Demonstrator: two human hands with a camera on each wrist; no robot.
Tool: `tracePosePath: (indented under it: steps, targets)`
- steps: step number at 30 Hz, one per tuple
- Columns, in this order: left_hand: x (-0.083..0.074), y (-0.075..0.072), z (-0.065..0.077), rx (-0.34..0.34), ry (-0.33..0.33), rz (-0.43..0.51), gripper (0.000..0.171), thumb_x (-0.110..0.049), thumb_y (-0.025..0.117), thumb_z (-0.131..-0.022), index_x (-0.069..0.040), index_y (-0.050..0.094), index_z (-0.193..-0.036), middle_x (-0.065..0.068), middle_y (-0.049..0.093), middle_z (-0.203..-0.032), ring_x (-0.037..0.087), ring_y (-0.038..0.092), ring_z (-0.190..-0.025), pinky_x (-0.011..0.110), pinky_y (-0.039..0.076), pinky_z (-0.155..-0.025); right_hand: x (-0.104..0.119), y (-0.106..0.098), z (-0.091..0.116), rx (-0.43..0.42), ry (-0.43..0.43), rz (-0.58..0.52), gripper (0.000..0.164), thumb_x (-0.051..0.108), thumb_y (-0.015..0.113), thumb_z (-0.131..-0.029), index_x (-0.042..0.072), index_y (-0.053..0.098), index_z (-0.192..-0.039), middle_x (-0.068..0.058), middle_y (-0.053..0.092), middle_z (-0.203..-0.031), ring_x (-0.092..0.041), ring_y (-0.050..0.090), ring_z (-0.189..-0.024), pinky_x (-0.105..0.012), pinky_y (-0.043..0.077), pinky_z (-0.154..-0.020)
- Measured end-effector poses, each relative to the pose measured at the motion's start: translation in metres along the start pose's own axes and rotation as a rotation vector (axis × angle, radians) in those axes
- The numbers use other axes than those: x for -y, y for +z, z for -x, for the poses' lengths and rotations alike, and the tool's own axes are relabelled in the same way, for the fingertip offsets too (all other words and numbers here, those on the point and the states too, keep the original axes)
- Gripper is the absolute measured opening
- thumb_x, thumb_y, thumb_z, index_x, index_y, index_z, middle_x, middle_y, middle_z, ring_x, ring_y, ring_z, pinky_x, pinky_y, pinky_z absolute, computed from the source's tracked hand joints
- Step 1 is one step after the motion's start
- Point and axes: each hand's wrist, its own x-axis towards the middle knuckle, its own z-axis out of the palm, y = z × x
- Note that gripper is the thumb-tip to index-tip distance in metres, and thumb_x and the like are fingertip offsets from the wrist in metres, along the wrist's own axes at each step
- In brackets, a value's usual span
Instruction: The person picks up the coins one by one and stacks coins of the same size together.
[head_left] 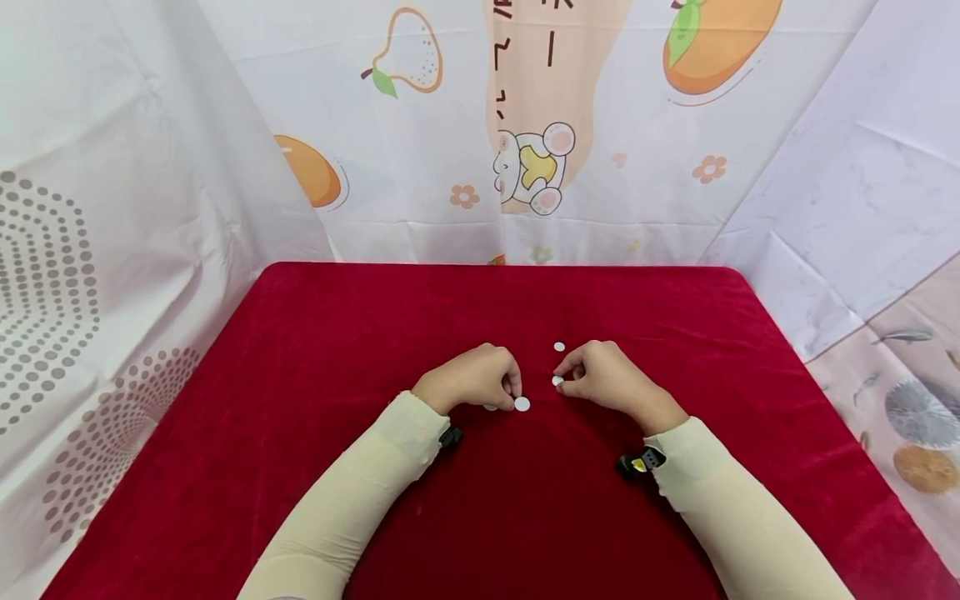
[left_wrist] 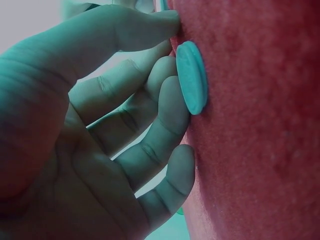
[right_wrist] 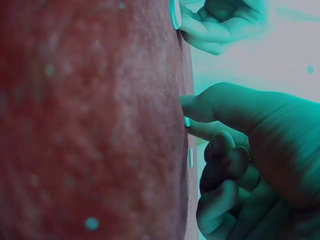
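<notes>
In the head view, my left hand (head_left: 480,379) is low over the red cloth, its thumb and index fingertips at the edge of a small white disc (head_left: 522,404). Another white disc (head_left: 490,407) lies partly hidden under that hand; the left wrist view shows this rimmed disc (left_wrist: 192,78) beside the curled fingers. To the right, my right hand (head_left: 611,379) pinches a third white disc (head_left: 557,380) between thumb and index finger. That disc (right_wrist: 187,121) shows only as a sliver in the right wrist view. The other right fingers are curled in.
One more white disc (head_left: 559,347) lies on the cloth just beyond my right hand. Red velvet cloth (head_left: 337,333) covers the table. A printed white curtain (head_left: 420,167) hangs behind its far edge, with more sheets at both sides.
</notes>
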Motion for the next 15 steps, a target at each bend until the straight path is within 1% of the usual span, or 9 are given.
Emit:
tracePosePath:
  steps: [4,9,15]
  targets:
    - [0.0018,0.0012,0.0007,-0.001,-0.002,0.008,0.009,-0.011,0.082,-0.085,-0.018,0.078,-0.081,-0.006,0.071,-0.073,0.01,0.064,-0.061,0.025,0.056,-0.061,0.0026,0.0015,0.0001,-0.005,-0.016,0.036,0.01,0.018,0.084,-0.084,0.02,0.084,-0.094,0.01,0.061,-0.059,-0.009,0.052,-0.055,-0.024,0.043,-0.054]
    - [0.0018,0.0015,0.0008,-0.004,0.001,0.01,0.009,-0.011,0.082,-0.086,-0.018,0.078,-0.082,-0.006,0.071,-0.073,0.011,0.063,-0.06,0.025,0.056,-0.061,0.0005,0.0018,-0.0003,-0.008,-0.03,0.055,0.01,0.018,0.083,-0.084,0.021,0.084,-0.094,0.011,0.062,-0.06,-0.008,0.052,-0.056,-0.024,0.044,-0.054]
    - [0.0007,0.0011,0.0002,-0.012,0.006,-0.008,0.009,-0.011,0.082,-0.085,-0.018,0.077,-0.081,-0.006,0.07,-0.073,0.01,0.062,-0.061,0.024,0.055,-0.061,-0.0028,0.0011,-0.0009,0.007,-0.028,0.034,0.01,0.018,0.083,-0.084,0.021,0.084,-0.093,0.01,0.062,-0.061,-0.009,0.053,-0.056,-0.025,0.045,-0.055]
